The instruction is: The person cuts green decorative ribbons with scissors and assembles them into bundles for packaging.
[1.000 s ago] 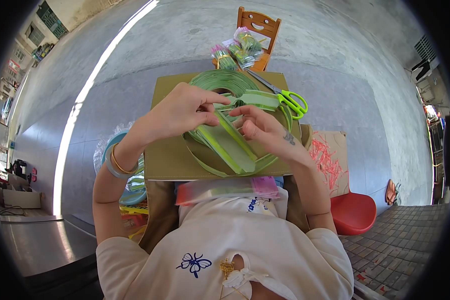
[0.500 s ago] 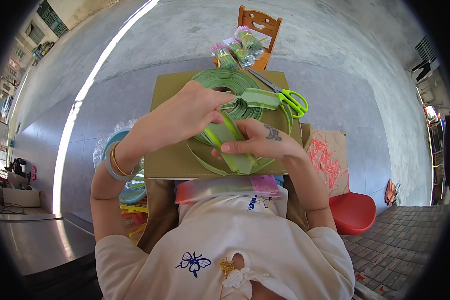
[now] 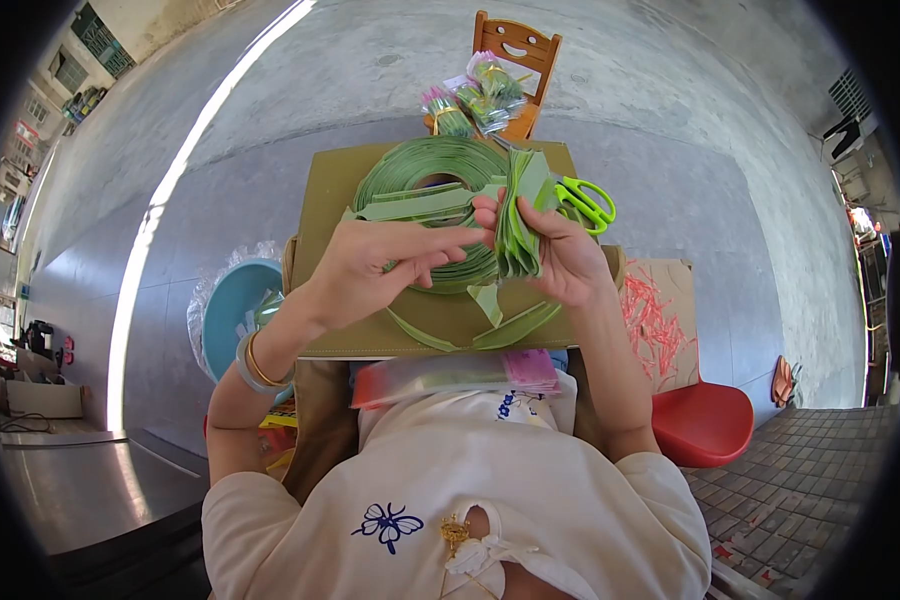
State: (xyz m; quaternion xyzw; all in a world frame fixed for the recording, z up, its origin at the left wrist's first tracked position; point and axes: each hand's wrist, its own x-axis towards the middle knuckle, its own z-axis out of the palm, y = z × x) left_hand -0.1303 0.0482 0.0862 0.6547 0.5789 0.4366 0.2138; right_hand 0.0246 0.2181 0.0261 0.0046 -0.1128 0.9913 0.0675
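Observation:
A folded stack of green ribbon (image 3: 518,225) is upright in my right hand (image 3: 568,250), pinched between thumb and fingers. My left hand (image 3: 395,260) is just left of the stack, fingers stretched toward it and apart, with nothing held. Behind both hands a large coil of green ribbon (image 3: 390,180) lies on the olive board (image 3: 340,320). One flat strip crosses the coil, and a loose end hangs below the stack. Green-handled scissors (image 3: 595,205) lie right of the stack, their blades mostly hidden. A packet of clear and pink bags (image 3: 450,378) rests at my lap.
Beyond the board, a wooden chair (image 3: 520,45) holds several wrapped green bundles (image 3: 490,90). At the left stands a blue basin (image 3: 232,310) with plastic around it. To the right are cardboard (image 3: 682,290) with red strips (image 3: 650,320) and a red seat (image 3: 705,425).
The ribbon has gone from a wide loop to a compact stack, raised in my right hand. My left hand has let go of the ribbon and moved down and left, its fingers now apart.

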